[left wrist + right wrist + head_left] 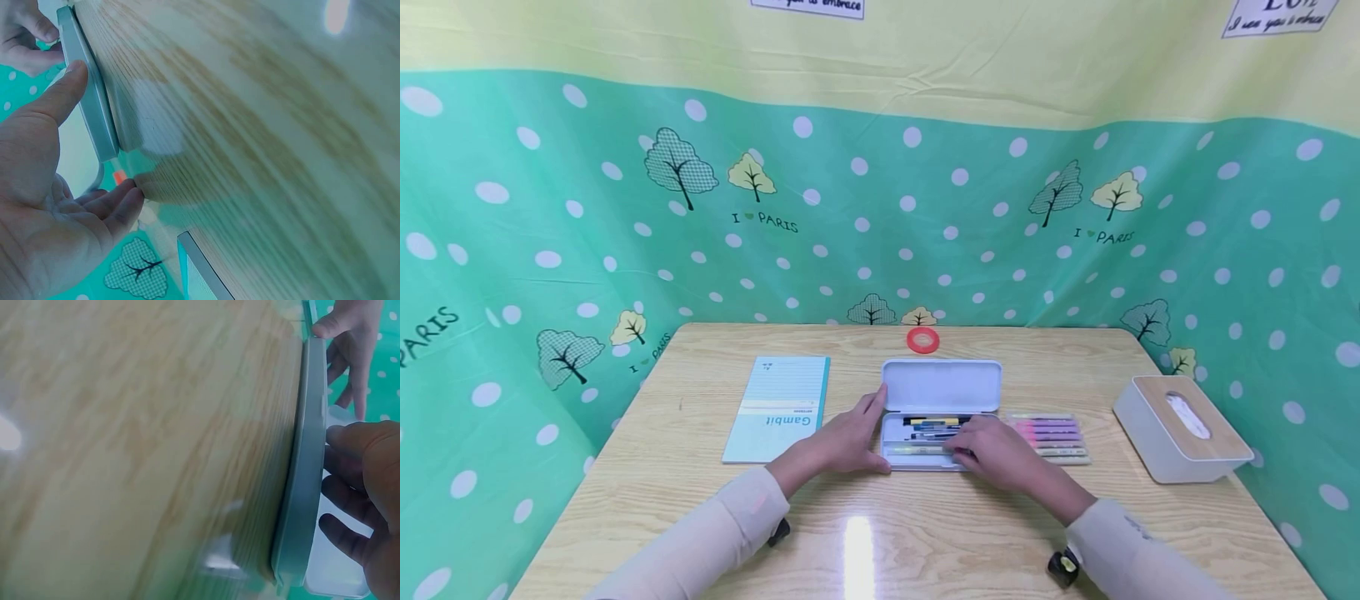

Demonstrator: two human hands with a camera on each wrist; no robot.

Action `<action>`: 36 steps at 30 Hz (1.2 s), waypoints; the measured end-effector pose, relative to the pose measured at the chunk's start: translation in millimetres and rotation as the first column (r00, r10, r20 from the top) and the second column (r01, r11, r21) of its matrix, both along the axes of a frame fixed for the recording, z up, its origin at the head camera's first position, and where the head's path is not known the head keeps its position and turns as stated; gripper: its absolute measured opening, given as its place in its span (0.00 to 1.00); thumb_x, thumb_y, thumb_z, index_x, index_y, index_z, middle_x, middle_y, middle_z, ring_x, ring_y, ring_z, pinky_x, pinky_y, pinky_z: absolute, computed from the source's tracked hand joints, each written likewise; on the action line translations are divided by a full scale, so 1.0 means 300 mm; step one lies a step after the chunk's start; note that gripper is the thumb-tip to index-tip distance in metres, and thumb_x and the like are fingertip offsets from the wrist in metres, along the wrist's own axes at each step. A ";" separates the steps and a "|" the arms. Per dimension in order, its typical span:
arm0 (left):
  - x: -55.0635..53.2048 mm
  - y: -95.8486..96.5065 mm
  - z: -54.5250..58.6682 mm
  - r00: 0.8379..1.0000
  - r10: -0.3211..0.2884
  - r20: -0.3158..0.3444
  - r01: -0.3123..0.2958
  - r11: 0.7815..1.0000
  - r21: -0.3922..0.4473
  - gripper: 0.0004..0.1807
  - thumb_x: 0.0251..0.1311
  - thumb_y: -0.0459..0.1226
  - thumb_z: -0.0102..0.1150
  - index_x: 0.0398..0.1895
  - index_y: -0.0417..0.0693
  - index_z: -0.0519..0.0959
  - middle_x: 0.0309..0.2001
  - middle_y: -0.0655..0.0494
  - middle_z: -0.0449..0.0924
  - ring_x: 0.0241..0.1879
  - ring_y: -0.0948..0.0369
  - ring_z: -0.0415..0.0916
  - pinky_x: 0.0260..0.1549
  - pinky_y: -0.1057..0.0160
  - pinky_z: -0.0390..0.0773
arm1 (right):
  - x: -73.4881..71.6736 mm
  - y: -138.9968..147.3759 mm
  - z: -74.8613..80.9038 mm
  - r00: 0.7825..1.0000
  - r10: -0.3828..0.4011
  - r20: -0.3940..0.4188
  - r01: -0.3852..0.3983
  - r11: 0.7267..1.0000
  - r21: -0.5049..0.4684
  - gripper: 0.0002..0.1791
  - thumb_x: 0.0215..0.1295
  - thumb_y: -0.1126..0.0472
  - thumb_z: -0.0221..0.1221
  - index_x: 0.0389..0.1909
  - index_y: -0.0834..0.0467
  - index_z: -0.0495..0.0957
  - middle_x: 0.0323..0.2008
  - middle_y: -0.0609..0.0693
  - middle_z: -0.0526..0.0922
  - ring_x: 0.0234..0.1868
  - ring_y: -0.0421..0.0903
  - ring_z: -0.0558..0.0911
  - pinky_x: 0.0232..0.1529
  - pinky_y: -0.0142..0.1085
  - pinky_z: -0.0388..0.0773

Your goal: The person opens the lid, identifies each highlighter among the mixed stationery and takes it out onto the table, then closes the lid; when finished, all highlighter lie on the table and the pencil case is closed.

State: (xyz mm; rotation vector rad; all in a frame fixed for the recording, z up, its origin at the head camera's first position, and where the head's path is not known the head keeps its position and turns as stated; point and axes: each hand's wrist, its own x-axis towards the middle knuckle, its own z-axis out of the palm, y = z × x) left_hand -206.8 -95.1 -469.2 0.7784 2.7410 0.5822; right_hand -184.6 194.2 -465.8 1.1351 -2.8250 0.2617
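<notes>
A white pencil case (942, 387) lies on the table with its lid raised at the back. Several pens (934, 435) in dark and yellow colours lie in its rear part, and a pale highlighter (917, 450) lies along the front. My left hand (850, 437) is at the case's left end, thumb against the near corner and straight fingers by the lid. My right hand (996, 450) reaches over the case's right half, thumb and fingers pinching the right end of the pale highlighter. In the right wrist view, that hand's fingertips (333, 528) dip past the near wall.
Several pink, purple and cream highlighters (1052, 435) lie in a row right of the case. A white tissue box (1187, 429) with a wooden top stands farther right. A notebook (778, 408) lies left, and a red tape roll (922, 339) lies behind the case.
</notes>
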 end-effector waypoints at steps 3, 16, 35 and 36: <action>0.000 0.000 -0.002 1.000 -0.001 -0.004 0.001 1.000 -0.003 0.73 0.51 0.61 0.74 0.83 0.47 0.31 0.82 0.43 0.48 0.75 0.47 0.63 0.74 0.54 0.67 | -0.002 -0.007 -0.003 1.000 -0.004 -0.012 0.004 1.000 0.014 0.09 0.66 0.57 0.67 0.46 0.49 0.89 0.40 0.43 0.89 0.43 0.42 0.83 0.45 0.39 0.83; 0.001 0.000 -0.001 1.000 0.002 -0.004 -0.002 1.000 0.000 0.73 0.50 0.61 0.74 0.83 0.47 0.31 0.82 0.42 0.47 0.75 0.46 0.63 0.74 0.53 0.67 | -0.014 -0.011 -0.014 0.999 0.024 -0.033 -0.023 1.000 0.019 0.08 0.63 0.59 0.69 0.42 0.47 0.90 0.37 0.41 0.89 0.39 0.41 0.81 0.40 0.35 0.80; -0.005 0.001 -0.008 1.000 0.001 -0.004 -0.001 1.000 0.003 0.74 0.49 0.61 0.74 0.83 0.47 0.30 0.82 0.43 0.47 0.75 0.47 0.62 0.75 0.53 0.66 | -0.041 -0.026 0.007 0.995 0.093 -0.035 -0.087 0.985 0.151 0.09 0.66 0.56 0.67 0.45 0.46 0.90 0.37 0.39 0.90 0.33 0.37 0.75 0.31 0.28 0.72; -0.005 0.001 -0.009 1.000 0.000 -0.005 0.000 1.000 0.005 0.74 0.49 0.61 0.74 0.83 0.47 0.30 0.82 0.43 0.48 0.75 0.46 0.63 0.75 0.53 0.66 | -0.039 -0.025 0.007 0.995 0.090 -0.031 -0.085 0.986 0.146 0.09 0.66 0.56 0.67 0.46 0.46 0.90 0.37 0.39 0.90 0.34 0.37 0.76 0.33 0.29 0.74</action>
